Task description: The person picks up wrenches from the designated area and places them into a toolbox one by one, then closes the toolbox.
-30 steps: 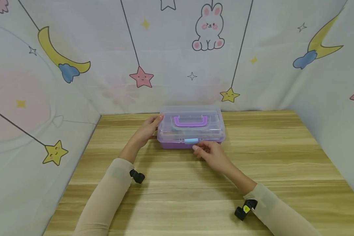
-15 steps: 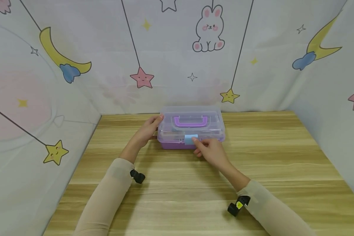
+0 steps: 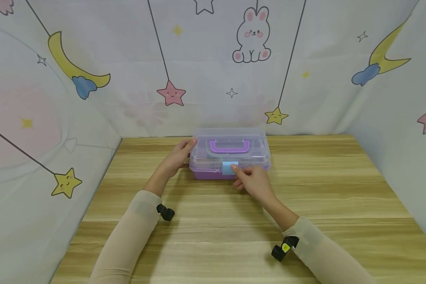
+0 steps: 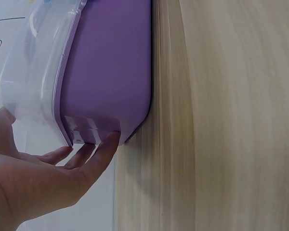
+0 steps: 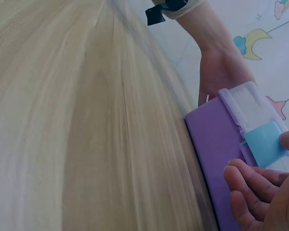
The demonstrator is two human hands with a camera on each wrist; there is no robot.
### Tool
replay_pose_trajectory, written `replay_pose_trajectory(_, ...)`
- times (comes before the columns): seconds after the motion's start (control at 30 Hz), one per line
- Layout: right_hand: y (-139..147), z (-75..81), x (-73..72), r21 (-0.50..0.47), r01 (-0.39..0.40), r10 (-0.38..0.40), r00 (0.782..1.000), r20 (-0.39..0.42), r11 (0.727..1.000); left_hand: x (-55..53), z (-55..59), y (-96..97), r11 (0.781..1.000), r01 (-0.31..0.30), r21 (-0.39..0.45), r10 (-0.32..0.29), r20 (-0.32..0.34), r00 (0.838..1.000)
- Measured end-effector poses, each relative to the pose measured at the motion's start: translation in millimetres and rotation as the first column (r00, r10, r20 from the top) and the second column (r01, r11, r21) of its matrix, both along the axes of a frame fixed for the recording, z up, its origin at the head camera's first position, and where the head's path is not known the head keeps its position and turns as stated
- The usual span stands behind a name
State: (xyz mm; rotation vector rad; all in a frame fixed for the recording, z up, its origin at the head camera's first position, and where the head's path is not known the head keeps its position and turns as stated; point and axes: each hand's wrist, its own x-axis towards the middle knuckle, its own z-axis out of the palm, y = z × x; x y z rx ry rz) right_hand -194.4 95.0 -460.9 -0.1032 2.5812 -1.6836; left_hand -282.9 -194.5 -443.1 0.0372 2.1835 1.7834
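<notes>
A plastic storage box (image 3: 213, 174) with a purple base, a clear lid (image 3: 202, 152) and a purple handle (image 3: 229, 150) stands at the back of the table. My left hand (image 3: 175, 159) steadies its left end; in the left wrist view the extended fingers (image 4: 101, 156) touch the purple end wall and the thumb lies by the lid. My right hand (image 3: 257, 183) is at the front, its thumb (image 5: 285, 139) pressing the light blue latch (image 5: 266, 143). The latch lies flat over the seam between lid and base. The other right fingers bend loosely below it. The box's contents are blurred behind the lid.
The wood-grain table (image 3: 213, 236) runs to a white cloth backdrop (image 3: 213, 59) printed with moons, stars and a rabbit. This cloth rises close behind the box and along both sides. A small black camera (image 3: 165, 212) sits on each wrist.
The blue latch has swung down from its raised position against the box front. My right thumb has moved from below the latch onto its face. The left hand and box have stayed put.
</notes>
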Motion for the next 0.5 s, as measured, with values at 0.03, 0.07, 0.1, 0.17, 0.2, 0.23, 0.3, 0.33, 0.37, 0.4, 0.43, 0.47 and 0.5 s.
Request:
replay_pose_trajectory(0.03,-1.0,-0.7,0.5,-0.018,0.009,-0.009,1.000,0.004,1.000,0.4,0.6,0.2,1.000,-0.001,0.001,0.001,0.001,1.000)
replay_pose_trajectory(0.07,-2.1,-1.5,0.9,-0.036,0.018,-0.018,1.000,0.010,0.999,1.0,1.2,0.3,1.000,-0.002,0.001,0.002,0.001,1.000)
replay_pose_trajectory(0.1,-3.3,-2.2,1.4,-0.060,0.026,-0.025,1.000,0.017,0.998,1.4,1.8,0.4,1.000,0.000,0.001,0.000,0.001,1.000)
replay_pose_trajectory(0.17,-5.4,-4.1,1.7,-0.098,0.040,-0.037,0.999,0.029,0.994,2.4,2.8,0.5,1.000,-0.001,0.003,0.001,0.003,1.000)
replay_pose_trajectory(0.2,-6.3,-5.0,1.7,-0.115,0.046,-0.042,0.999,0.034,0.992,2.7,3.3,0.5,1.000,-0.001,0.005,0.001,0.004,1.000)
replay_pose_trajectory(0.23,-6.8,-5.1,2.1,-0.131,0.051,-0.046,0.998,0.041,0.990,2.9,3.3,0.3,1.000,-0.001,0.005,0.001,0.005,1.000)
replay_pose_trajectory(0.3,-7.5,-5.6,3.0,-0.149,0.062,-0.054,0.997,0.053,0.987,3.3,3.2,-0.1,1.000,-0.001,0.007,0.001,0.006,1.000)
replay_pose_trajectory(0.33,-7.5,-6.4,3.1,-0.159,0.066,-0.057,0.997,0.060,0.985,3.3,2.9,-0.4,1.000,-0.001,0.008,0.001,0.007,1.000)
replay_pose_trajectory(0.37,-7.4,-6.8,3.6,-0.168,0.070,-0.060,0.996,0.069,0.983,3.4,2.6,-0.5,1.000,-0.001,0.008,0.001,0.008,1.000)
replay_pose_trajectory(0.4,-7.3,-7.2,4.4,-0.178,0.076,-0.062,0.995,0.081,0.981,3.3,2.2,-0.7,1.000,-0.001,0.009,0.001,0.008,1.000)
replay_pose_trajectory(0.43,-7.1,-8.3,4.7,-0.182,0.079,-0.063,0.994,0.092,0.980,3.2,1.7,-0.8,1.000,-0.001,0.009,0.000,0.007,1.000)
replay_pose_trajectory(0.47,-6.9,-9.5,5.0,-0.187,0.083,-0.064,0.993,0.102,0.979,3.1,1.6,-0.7,1.000,0.001,0.011,-0.001,0.006,1.000)
replay_pose_trajectory(0.5,-6.6,-10.4,5.3,-0.189,0.086,-0.066,0.992,0.110,0.978,3.1,1.5,-0.5,1.000,0.000,0.012,0.000,0.005,1.000)
